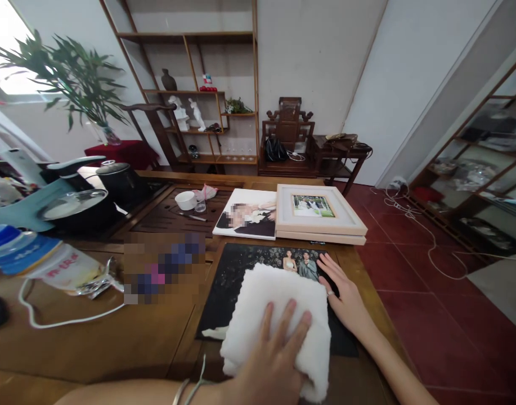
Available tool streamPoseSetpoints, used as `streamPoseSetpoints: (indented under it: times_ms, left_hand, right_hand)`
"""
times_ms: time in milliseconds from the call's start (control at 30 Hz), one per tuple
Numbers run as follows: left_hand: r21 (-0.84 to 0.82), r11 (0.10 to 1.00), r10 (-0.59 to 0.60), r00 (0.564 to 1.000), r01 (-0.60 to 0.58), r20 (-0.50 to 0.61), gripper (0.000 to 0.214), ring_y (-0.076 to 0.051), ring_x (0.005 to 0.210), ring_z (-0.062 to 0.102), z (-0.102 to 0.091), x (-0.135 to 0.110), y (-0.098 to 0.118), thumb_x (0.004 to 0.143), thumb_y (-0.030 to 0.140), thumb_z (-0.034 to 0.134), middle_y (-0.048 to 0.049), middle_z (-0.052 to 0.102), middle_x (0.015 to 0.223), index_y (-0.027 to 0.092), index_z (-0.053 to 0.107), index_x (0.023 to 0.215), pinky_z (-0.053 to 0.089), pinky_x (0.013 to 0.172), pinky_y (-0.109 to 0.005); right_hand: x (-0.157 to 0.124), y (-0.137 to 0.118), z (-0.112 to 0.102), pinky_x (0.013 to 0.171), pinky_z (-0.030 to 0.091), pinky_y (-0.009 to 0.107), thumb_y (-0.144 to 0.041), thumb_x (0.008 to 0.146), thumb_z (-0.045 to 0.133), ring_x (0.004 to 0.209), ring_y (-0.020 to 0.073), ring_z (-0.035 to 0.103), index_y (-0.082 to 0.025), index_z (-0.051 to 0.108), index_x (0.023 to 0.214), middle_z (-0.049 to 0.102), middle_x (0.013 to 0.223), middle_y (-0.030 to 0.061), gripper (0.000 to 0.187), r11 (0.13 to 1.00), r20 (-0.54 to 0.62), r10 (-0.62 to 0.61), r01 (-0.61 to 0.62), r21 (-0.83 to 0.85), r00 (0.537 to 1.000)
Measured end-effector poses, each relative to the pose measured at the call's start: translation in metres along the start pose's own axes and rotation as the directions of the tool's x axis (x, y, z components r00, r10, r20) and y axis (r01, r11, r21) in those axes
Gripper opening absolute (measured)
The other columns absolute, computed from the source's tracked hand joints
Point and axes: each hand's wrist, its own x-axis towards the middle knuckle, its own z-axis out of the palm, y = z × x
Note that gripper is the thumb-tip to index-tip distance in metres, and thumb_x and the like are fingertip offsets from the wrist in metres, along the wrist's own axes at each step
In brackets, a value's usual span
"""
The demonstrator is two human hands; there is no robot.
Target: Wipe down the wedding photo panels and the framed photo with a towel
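A dark photo print (228,264), showing two people in formal wear, lies flat on the wooden table (165,337). Over its middle and lower part is a folded white towel (261,292). My left hand (278,349) rests on the towel with its fingers spread, its thumb out of sight. On the right edge of the print lies my right hand (340,289), a ring on one finger, its fingers stretched out and nothing held. The towel covers much of the picture.
Beyond the print sit a white photo panel (249,194) and wood-framed pictures (346,222), stacked. Leftward are a white cup (185,201), a blue-and-white packet (63,264), a white cable (72,322) and a black pot (80,214). Red floor tiles (409,292) lie past the table's right edge.
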Motion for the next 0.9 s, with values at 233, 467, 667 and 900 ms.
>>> streamPoseSetpoints:
  times_ms: [233,467,667,900]
  left_hand:
    - [-0.161,0.968,-0.169,0.974,0.193,0.153,0.021,-0.037,0.138,0.009,-0.023,0.027,-0.046,0.083,0.021,0.053,-0.0062,0.016,0.153,0.021,0.068,0.097,0.014,0.107,-0.062]
    - [-0.088,0.946,-0.306,0.948,0.313,0.086,0.019,-0.037,0.138,0.007,-0.012,0.043,-0.068,0.082,0.021,0.056,-0.0075,0.017,0.152,0.02,0.067,0.097,0.009,0.106,-0.065]
    - [-0.109,0.988,-0.103,0.99,0.113,0.092,0.019,-0.04,0.138,0.008,0.0,0.019,-0.016,0.085,0.027,0.054,-0.0057,0.015,0.153,0.02,0.071,0.092,0.01,0.105,-0.066]
    - [-0.191,0.982,0.021,0.997,-0.007,0.073,0.022,-0.039,0.138,0.011,0.005,0.005,0.001,0.085,0.034,0.054,-0.0045,0.016,0.153,0.023,0.071,0.093,0.011,0.106,-0.065]
  right_hand:
    - [0.001,0.0,0.001,0.109,0.03,0.052,-0.032,0.09,0.045,0.132,0.0249,0.035,-0.023,0.051,0.129,0.045,0.139,0.0076,0.041,1.0,-0.036,-0.011,0.012,0.029,0.999]
    - [0.001,-0.004,0.0,0.11,0.028,0.051,-0.033,0.091,0.042,0.133,0.0241,0.034,-0.022,0.053,0.127,0.045,0.139,0.0072,0.039,0.998,-0.032,0.02,-0.018,0.063,0.999]
    - [0.002,-0.002,-0.001,0.109,0.028,0.053,-0.032,0.092,0.04,0.133,0.0244,0.034,-0.022,0.053,0.127,0.044,0.14,0.0081,0.04,0.998,-0.017,0.023,-0.022,0.061,1.0]
    - [0.002,0.001,-0.001,0.108,0.03,0.052,-0.035,0.091,0.043,0.133,0.0248,0.035,-0.023,0.054,0.127,0.045,0.14,0.0073,0.039,0.997,-0.016,0.023,-0.022,0.077,1.0]
